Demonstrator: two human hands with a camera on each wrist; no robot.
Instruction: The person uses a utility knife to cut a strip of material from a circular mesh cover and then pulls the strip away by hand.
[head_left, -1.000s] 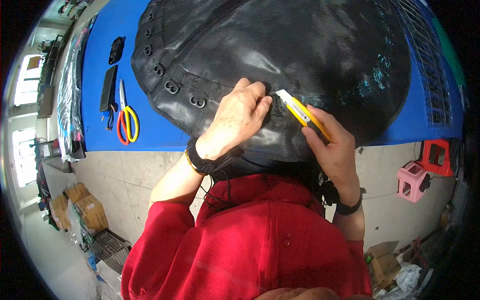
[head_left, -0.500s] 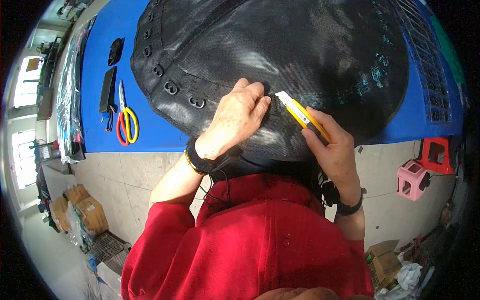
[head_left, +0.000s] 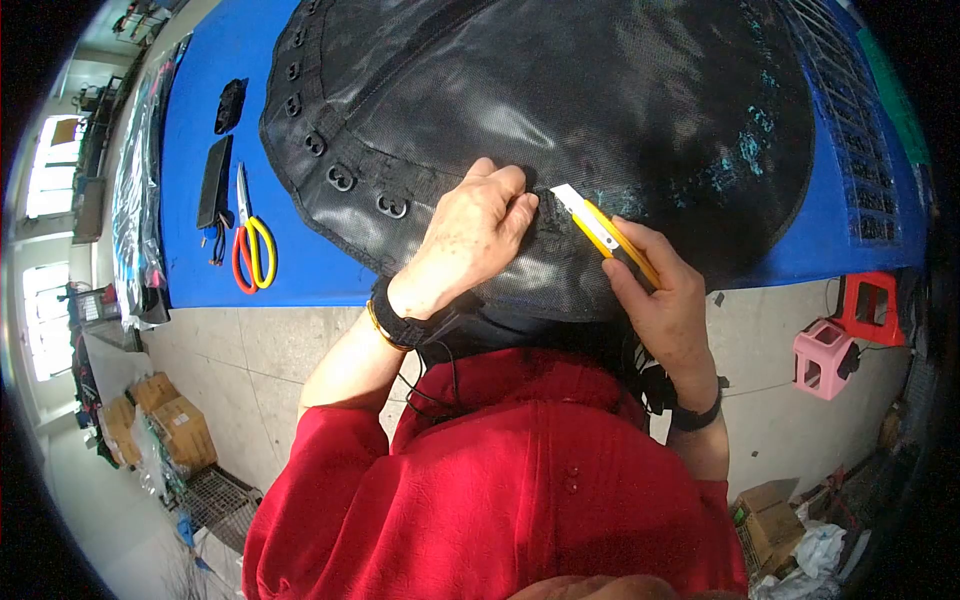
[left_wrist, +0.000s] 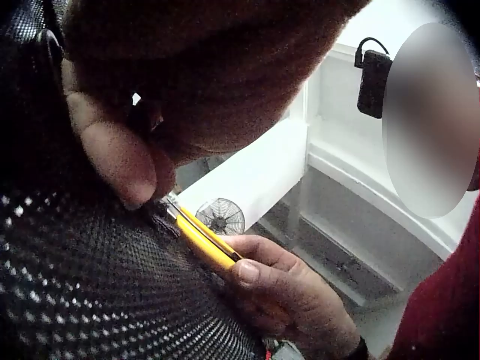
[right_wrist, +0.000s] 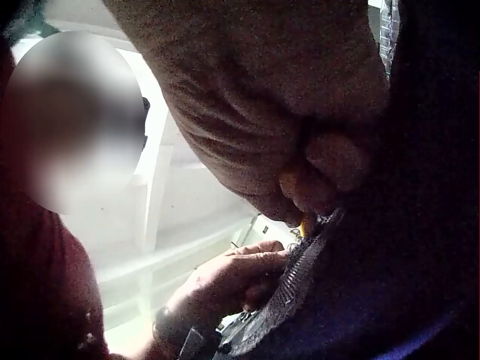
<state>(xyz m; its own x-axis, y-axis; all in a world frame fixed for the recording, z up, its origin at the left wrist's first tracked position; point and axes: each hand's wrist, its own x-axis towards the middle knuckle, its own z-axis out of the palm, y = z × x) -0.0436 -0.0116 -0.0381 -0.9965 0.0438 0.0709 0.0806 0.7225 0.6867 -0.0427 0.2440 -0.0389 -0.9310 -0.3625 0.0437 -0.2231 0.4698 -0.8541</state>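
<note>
A large black mesh sheet (head_left: 620, 110) with a row of black rings along its left side lies over the blue table. My left hand (head_left: 468, 235) pinches the sheet's fabric near its front part, thumb and fingers curled together. In my right hand (head_left: 665, 290) is a yellow utility knife (head_left: 603, 232), its blade pointing up-left toward the left fingertips. The blade tip is at the mesh beside them; whether it touches is hard to tell. In the left wrist view the knife (left_wrist: 206, 241) lies close below the left thumb (left_wrist: 124, 169).
Left on the blue table (head_left: 200, 270) are scissors (head_left: 256, 250) with red and yellow handles, a black case (head_left: 214, 180) and a small black bundle (head_left: 230, 105). Plastic-wrapped goods lie along both table ends. Pink (head_left: 822, 360) and red stools (head_left: 872, 308) and cardboard boxes stand on the floor.
The sheet and my left hand have shifted very slightly left in the head view. Both grips look the same, and the knife has barely moved.
</note>
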